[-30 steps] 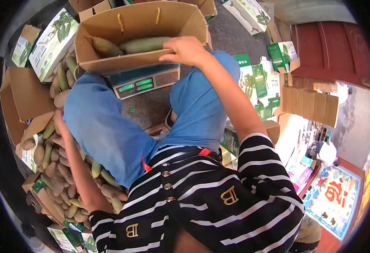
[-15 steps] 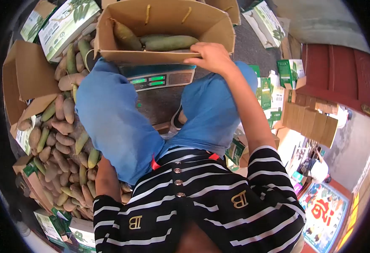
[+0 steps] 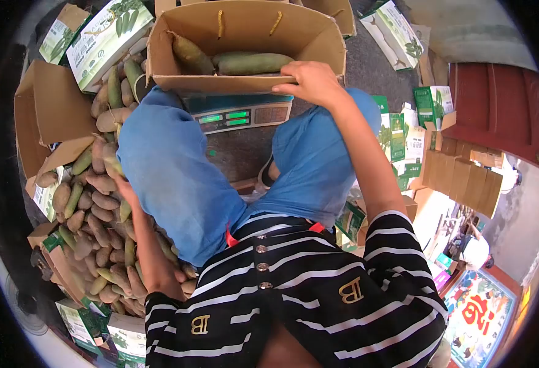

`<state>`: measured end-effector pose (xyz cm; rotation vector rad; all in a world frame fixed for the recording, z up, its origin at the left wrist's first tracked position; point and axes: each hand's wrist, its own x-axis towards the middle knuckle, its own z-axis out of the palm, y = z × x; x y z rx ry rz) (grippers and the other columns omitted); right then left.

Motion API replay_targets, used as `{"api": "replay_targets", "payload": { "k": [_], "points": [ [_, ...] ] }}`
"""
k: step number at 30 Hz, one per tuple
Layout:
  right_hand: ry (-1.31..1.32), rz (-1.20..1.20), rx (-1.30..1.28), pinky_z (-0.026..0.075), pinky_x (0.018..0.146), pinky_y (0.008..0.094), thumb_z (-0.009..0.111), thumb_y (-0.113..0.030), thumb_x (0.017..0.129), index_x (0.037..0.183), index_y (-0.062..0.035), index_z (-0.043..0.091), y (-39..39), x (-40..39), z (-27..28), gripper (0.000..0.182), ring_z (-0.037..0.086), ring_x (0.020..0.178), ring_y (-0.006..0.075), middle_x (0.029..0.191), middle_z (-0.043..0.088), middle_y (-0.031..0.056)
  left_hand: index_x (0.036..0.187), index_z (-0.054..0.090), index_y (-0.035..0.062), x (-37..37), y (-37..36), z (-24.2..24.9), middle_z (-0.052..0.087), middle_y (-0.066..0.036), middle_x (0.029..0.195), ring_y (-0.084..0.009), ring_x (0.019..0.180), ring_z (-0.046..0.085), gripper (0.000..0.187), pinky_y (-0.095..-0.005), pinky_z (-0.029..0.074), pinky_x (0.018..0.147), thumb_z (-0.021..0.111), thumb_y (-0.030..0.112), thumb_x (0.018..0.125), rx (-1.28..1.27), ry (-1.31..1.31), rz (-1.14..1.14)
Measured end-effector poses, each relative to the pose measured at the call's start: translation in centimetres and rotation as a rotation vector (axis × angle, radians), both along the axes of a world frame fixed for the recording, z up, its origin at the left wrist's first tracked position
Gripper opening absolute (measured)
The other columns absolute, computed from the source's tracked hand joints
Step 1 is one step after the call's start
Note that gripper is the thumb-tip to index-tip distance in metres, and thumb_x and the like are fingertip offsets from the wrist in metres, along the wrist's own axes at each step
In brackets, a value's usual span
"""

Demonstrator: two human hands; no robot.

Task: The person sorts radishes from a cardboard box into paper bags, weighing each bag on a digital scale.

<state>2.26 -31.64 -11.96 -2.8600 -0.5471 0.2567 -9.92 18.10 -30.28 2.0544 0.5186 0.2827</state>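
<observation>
A cardboard box with yellow cord handles stands open on a digital scale between my knees. Several long green radishes lie inside it. My right hand grips the box's near rim towards its right end, fingers over the edge and thumb on the outer side. Beside my left knee, my left hand reaches into a heap of soil-covered radishes. It is nearest to a greenish radish at the heap's inner edge; its fingers are mostly hidden, so a hold cannot be made out.
An open cardboard box stands left of the heap. Printed green-and-white cartons lie at the upper left, with another carton at the upper right. Stacked brown boxes and a red door are on the right.
My left hand has moved forward along the heap, coming into view beside my knee from behind my thigh. My right hand stays on the box rim. The whole view has shifted slightly.
</observation>
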Motion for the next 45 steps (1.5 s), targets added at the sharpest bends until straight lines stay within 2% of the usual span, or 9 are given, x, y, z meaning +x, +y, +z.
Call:
{"api": "replay_targets", "payload": {
  "k": [9, 13, 15, 17, 21, 26, 29, 34, 45],
  "points": [
    [0.03, 0.001, 0.005, 0.049, 0.072, 0.0439, 0.063, -0.049, 0.081, 0.092, -0.007, 0.065, 0.0, 0.2, -0.1, 0.044, 0.062, 0.089, 0.0329, 0.092, 0.067, 0.0124, 0.119, 0.052, -0.0035, 13.1, -11.5, 27.6, 0.059, -0.014, 0.116, -0.0197, 0.102, 0.059, 0.046, -0.0336, 0.047, 0.093, 0.074, 0.003, 0.079, -0.181, -0.923, -0.12],
    [0.006, 0.002, -0.005, 0.049, 0.073, 0.0441, 0.063, -0.049, 0.081, 0.094, -0.007, 0.065, -0.1, 0.0, -0.1, 0.044, 0.062, 0.09, 0.0331, 0.093, 0.067, 0.0127, 0.113, 0.055, -0.0009, 15.2, -16.8, 29.5, 0.063, -0.01, 0.108, -0.0173, 0.096, 0.06, 0.045, -0.0335, 0.048, 0.087, 0.078, 0.005, 0.075, 0.001, -0.726, -0.466],
    [0.009, 0.012, 0.011, 0.049, 0.073, 0.0444, 0.063, -0.049, 0.081, 0.093, -0.0077, 0.065, -0.2, 0.0, -0.1, 0.043, 0.062, 0.09, 0.0332, 0.092, 0.067, 0.0126, 0.116, 0.056, 0.0016, 14.9, -19.1, 30.1, 0.063, -0.01, 0.111, -0.0204, 0.102, 0.059, 0.042, -0.0344, 0.044, 0.09, 0.073, 0.015, 0.08, 0.487, -0.501, -0.646],
    [0.026, 0.009, 0.011, 0.049, 0.073, 0.0447, 0.063, -0.048, 0.081, 0.091, -0.0085, 0.065, -0.3, -0.1, 0.1, 0.041, 0.062, 0.089, 0.0333, 0.091, 0.066, 0.0123, 0.119, 0.055, 0.0008, 14.9, -19.1, 29.3, 0.062, -0.01, 0.115, -0.0214, 0.106, 0.058, 0.043, -0.0344, 0.043, 0.092, 0.071, 0.016, 0.082, 0.582, -0.404, -0.829],
    [0.012, 0.005, 0.079, 0.048, 0.071, 0.0455, 0.064, -0.046, 0.08, 0.088, -0.0098, 0.065, -0.2, -0.3, 0.0, 0.037, 0.062, 0.086, 0.0332, 0.085, 0.066, 0.0117, 0.127, 0.051, -0.0003, 14.5, -14.0, 25.4, 0.059, -0.014, 0.118, -0.0175, 0.107, 0.057, 0.04, -0.0282, 0.045, 0.09, 0.062, 0.014, 0.092, -0.045, -0.163, -0.623],
    [0.059, 0.011, 0.034, 0.048, 0.072, 0.0453, 0.064, -0.045, 0.08, 0.088, -0.0094, 0.065, -0.4, -0.1, 0.2, 0.036, 0.063, 0.086, 0.0333, 0.085, 0.066, 0.012, 0.125, 0.052, -0.002, 12.2, -2.5, 14.1, 0.059, -0.01, 0.117, -0.0182, 0.105, 0.057, 0.036, -0.032, 0.046, 0.091, 0.055, 0.018, 0.095, 0.028, -0.002, -0.566],
    [0.077, 0.009, 0.039, 0.049, 0.073, 0.0454, 0.063, -0.047, 0.081, 0.092, -0.0104, 0.065, -0.5, -0.1, -0.3, 0.038, 0.063, 0.087, 0.0329, 0.086, 0.066, 0.0116, 0.116, 0.058, 0.0001, 7.4, 2.5, 6.4, 0.062, -0.016, 0.115, -0.0254, 0.101, 0.062, 0.033, -0.0376, 0.05, 0.085, 0.05, 0.024, 0.094, -0.794, 0.345, -0.233],
    [-0.015, 0.001, 0.073, 0.049, 0.071, 0.0418, 0.064, -0.048, 0.08, 0.092, -0.0086, 0.067, -0.2, -0.1, -0.6, 0.042, 0.063, 0.087, 0.0331, 0.091, 0.066, 0.012, 0.112, 0.059, 0.0011, 3.0, -2.5, 5.3, 0.062, -0.018, 0.113, -0.0289, 0.1, 0.062, 0.033, -0.04, 0.051, 0.082, 0.05, 0.025, 0.092, 0.214, 0.408, -0.702],
    [0.055, -0.03, 0.0, 0.046, 0.071, 0.042, 0.068, -0.04, 0.081, 0.091, -0.0051, 0.065, 1.5, 0.1, 1.2, 0.037, 0.061, 0.084, 0.0375, 0.089, 0.064, 0.017, 0.103, 0.063, 0.0033, -2.8, -8.1, 3.3, 0.063, -0.023, 0.108, -0.0366, 0.097, 0.063, 0.032, -0.0454, 0.052, 0.075, 0.051, 0.028, 0.086, 0.231, 0.608, -0.767]
  ]
}}
